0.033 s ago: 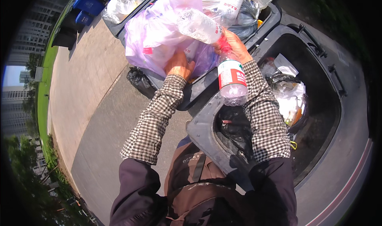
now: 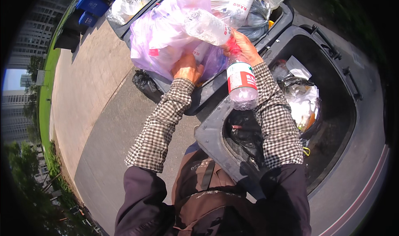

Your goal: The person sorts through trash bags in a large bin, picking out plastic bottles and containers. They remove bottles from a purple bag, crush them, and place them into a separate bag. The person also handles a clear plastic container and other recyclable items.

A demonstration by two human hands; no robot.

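no clear movement since the earlier frame, handling thus unchanged: one red-and-white-labelled clear plastic bottle (image 2: 242, 83) below and one crinkled clear plastic bottle (image 2: 206, 26) upper-left of the right hand (image 2: 245, 47), both gripped near their necks; one translucent lilac plastic bag (image 2: 150, 33) against the left hand (image 2: 187, 67), clench or looseness untellable.

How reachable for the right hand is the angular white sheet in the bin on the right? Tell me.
Probably not as things stand: the right hand looks full with two plastic bottles. Otherwise the way seems free, as the angular white sheet lies exposed inside the bin.
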